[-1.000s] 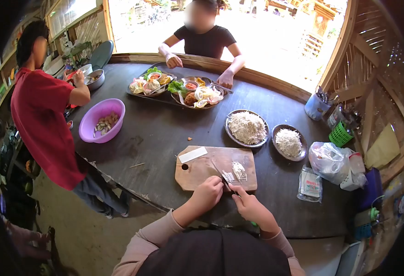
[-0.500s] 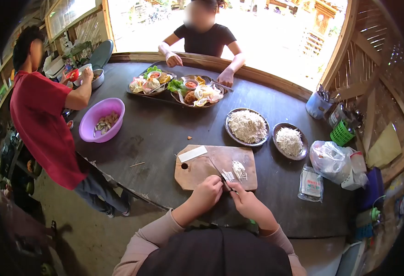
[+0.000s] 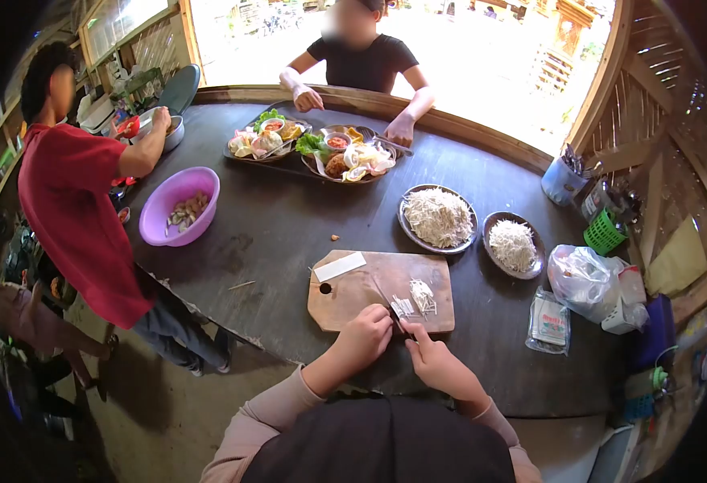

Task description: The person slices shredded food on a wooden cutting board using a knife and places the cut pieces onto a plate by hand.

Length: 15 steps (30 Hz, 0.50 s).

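"From your remote feed, what did the right hand (image 3: 432,354) hold?"

"I saw its fingers closed around the handle of a thin-bladed metal knife (image 3: 388,299), which slanted over the pale-brown wooden cutting board (image 3: 349,302)."

"And the left hand (image 3: 367,328)?"

"Its fingers were curled beside the blade; I couldn't tell whether they pinched anything."

"Where were the thin white strips (image 3: 423,298)?"

"On the board, in two small clusters right of the blade. A flat white rectangular slab (image 3: 340,266) lay near the board's far left corner."
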Motion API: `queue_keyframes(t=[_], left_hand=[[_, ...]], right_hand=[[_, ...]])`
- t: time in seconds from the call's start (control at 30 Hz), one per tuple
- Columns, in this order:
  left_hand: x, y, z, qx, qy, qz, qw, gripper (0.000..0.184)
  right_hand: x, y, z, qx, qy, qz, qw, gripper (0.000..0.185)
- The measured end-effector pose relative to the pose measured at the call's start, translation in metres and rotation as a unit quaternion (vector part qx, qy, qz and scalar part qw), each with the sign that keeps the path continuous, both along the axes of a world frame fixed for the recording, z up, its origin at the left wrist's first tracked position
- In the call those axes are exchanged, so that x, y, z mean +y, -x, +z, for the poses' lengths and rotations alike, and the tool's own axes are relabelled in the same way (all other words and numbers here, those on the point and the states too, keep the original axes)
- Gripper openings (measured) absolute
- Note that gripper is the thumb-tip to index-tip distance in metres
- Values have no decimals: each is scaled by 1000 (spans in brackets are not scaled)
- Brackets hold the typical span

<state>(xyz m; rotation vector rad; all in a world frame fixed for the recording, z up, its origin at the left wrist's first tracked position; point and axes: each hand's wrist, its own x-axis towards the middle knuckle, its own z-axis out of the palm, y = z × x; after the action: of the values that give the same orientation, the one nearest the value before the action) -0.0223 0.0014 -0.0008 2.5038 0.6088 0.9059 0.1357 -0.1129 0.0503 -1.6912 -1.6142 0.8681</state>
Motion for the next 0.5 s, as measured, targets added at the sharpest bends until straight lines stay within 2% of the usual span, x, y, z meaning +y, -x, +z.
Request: queue_keyframes(t=[0.1,0.2,0.27,0.37,0.5], left_hand=[[1,-1,1,-4,0,-5,1000,10],[2,-1,-2,-9,0,-8,1000,10],[2,-1,-4,-16,3,-6,1000,10],[1,-1,-3,-7,18,4,1000,10],[-1,0,-2,-8,7,-5,1000,10]], right_hand=[[6,0,-3,3,37,-13,999,34],[7,-4,-1,-8,0,2,1000,34],[1,-2,11,-18,51,6,999,33],[3,1,-9,11,-5,-7,1000,37],[5,-4,-5,2,23,-12,1000,38]])
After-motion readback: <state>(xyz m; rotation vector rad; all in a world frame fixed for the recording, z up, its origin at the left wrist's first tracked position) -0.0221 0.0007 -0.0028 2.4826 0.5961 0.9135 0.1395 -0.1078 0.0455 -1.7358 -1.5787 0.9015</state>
